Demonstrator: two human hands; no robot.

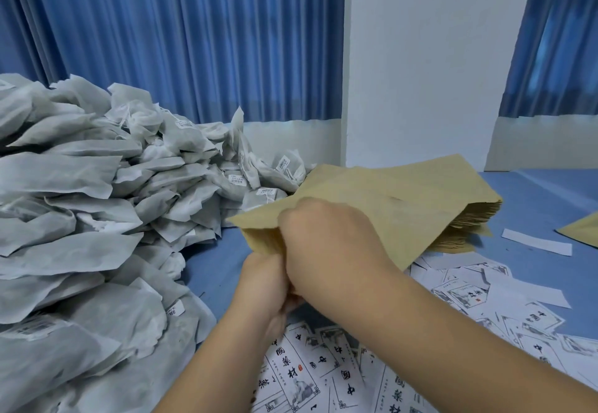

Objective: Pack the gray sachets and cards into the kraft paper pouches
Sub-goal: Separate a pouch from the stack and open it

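We had our left hand (265, 283) and right hand (323, 241) both gripping the mouth of one kraft pouch (394, 196) above the worktop (534, 205), probably to pry it open, gray sachets (97, 202) heaped left and cards (291, 377) spread underneath within easy reach.

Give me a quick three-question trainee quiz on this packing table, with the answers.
1. True or false: the sachets are piled left of the pouch.
2. How many hands grip the pouch: A none, B one, C two?
3. Fill in: scattered on the table nearest the camera lie printed ____.
Key: 1 true; 2 C, left hand and right hand; 3 cards.
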